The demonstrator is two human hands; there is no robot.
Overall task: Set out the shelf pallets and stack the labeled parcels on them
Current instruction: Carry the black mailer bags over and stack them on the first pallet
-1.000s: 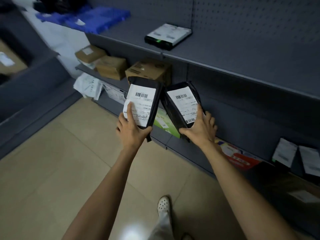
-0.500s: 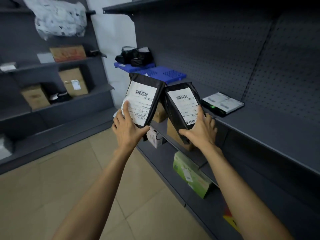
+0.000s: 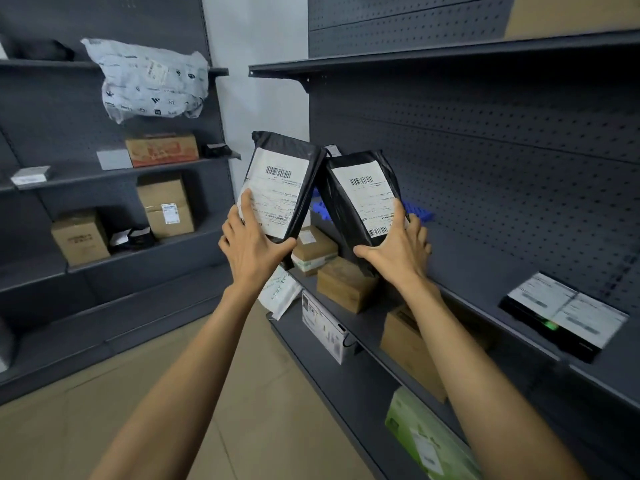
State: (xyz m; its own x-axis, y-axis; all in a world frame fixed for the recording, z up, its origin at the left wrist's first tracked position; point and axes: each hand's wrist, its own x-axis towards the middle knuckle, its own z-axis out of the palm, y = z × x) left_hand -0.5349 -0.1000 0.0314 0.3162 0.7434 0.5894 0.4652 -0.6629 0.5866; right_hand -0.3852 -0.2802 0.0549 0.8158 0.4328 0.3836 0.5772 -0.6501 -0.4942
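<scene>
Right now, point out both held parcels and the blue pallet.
left-hand parcel (image 3: pixel 277 192): head view, white label
right-hand parcel (image 3: pixel 369 199): head view, white label
blue pallet (image 3: pixel 423 212): head view, exposed right end

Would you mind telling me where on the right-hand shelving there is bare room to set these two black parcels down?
The clearest bare stretch for the black parcels is on the shelf, between the blue pallet and the flat labelled box. The level below is crowded with cardboard boxes, leaving little room.
</scene>
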